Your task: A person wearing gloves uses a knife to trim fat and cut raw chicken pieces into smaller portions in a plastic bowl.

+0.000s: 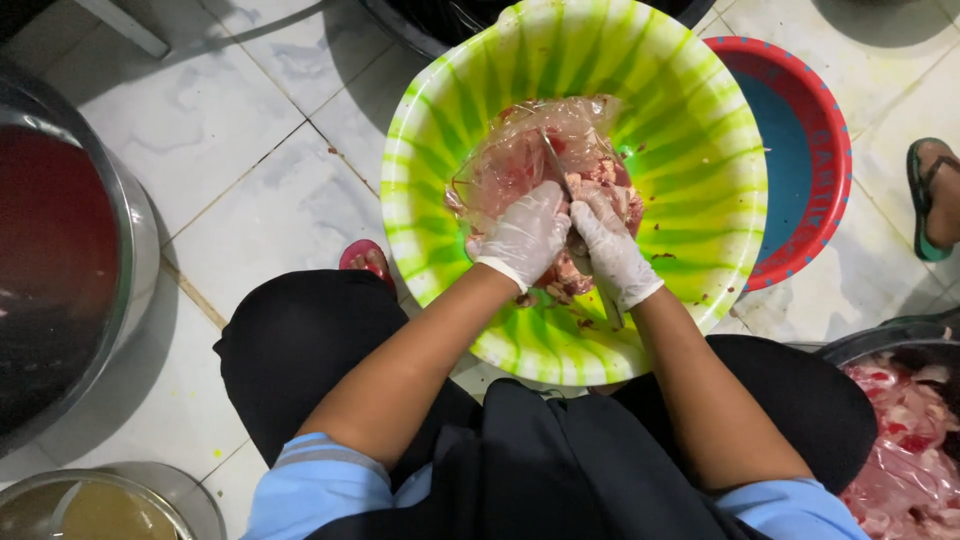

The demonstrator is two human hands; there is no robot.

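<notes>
A green-and-yellow striped plastic basin sits on the floor in front of my knees. Inside it lies a clear plastic bag of raw pink meat pieces. My left hand, in a white glove, grips the bag and meat near its lower edge. My right hand, also gloved, presses close beside the left and holds a knife whose blade points up into the bag. Loose meat pieces lie under both hands.
A red-rimmed blue basin stands behind right. A large metal pot is at left, a smaller metal bowl at lower left. A dark container of raw meat sits at right. Another person's sandalled foot is at far right.
</notes>
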